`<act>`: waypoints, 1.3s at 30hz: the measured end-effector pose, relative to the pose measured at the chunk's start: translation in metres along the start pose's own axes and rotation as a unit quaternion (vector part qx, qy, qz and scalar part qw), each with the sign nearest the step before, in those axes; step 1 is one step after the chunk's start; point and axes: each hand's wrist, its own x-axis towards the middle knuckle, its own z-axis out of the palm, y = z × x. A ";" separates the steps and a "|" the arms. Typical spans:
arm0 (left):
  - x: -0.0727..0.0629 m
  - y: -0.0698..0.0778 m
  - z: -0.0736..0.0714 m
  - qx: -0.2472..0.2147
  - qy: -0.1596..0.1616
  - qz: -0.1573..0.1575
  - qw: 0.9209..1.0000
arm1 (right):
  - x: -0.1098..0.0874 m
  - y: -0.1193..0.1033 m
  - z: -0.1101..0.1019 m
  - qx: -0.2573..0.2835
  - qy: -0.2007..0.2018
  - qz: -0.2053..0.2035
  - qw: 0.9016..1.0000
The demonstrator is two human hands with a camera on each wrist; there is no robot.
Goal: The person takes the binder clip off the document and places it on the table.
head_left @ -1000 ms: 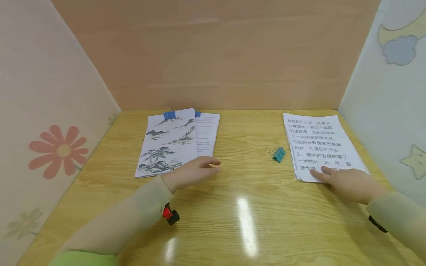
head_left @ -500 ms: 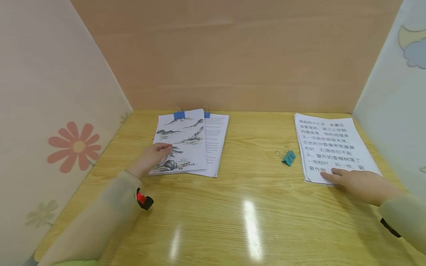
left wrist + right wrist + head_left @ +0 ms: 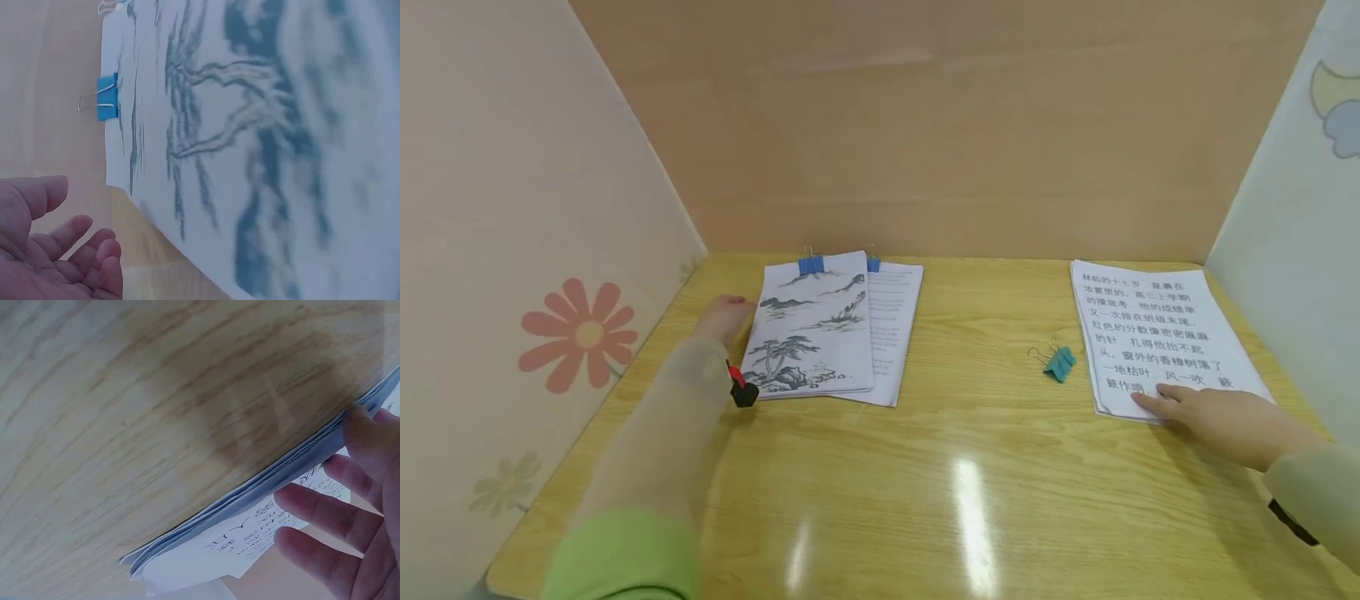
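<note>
In the head view my left hand (image 3: 724, 318) is beside the left edge of a stack of sheets with an ink landscape (image 3: 820, 308). Its fingers (image 3: 100, 250) are loosely bent and hold nothing in the left wrist view. A blue binder clip (image 3: 811, 265) grips that stack's top edge. My right hand (image 3: 1232, 423) rests on the near edge of a stack of text pages (image 3: 1150, 325). In the right wrist view its fingers (image 3: 325, 515) reach over the print, fairly straight, with the thumb at the sheet edges.
A loose teal binder clip (image 3: 1060, 365) lies left of the text pages. Behind the landscape sheets another printed stack (image 3: 891, 333) pokes out, with its own blue clip (image 3: 874, 264). Walls enclose the wooden table (image 3: 880, 500) at the back and both sides.
My left hand has gone left, from right of the landscape sheets' lower part, across them, to beyond their left edge. My right hand stays on the text pages. The head view has shifted slightly.
</note>
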 end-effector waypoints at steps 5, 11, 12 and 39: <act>0.023 0.008 0.007 0.029 0.045 -0.014 0.998 | -0.002 -0.002 0.001 -0.001 0.002 -0.002 1.000; 0.026 0.014 0.017 0.008 0.053 -0.029 0.998 | -0.004 -0.005 0.000 0.000 0.006 -0.006 1.000; 0.026 0.014 0.018 0.005 0.046 -0.032 0.998 | -0.004 -0.006 -0.001 -0.003 0.007 -0.008 1.000; 0.013 -0.015 0.038 0.075 -0.027 0.017 0.997 | -0.002 -0.011 -0.004 -0.041 0.037 -0.022 0.998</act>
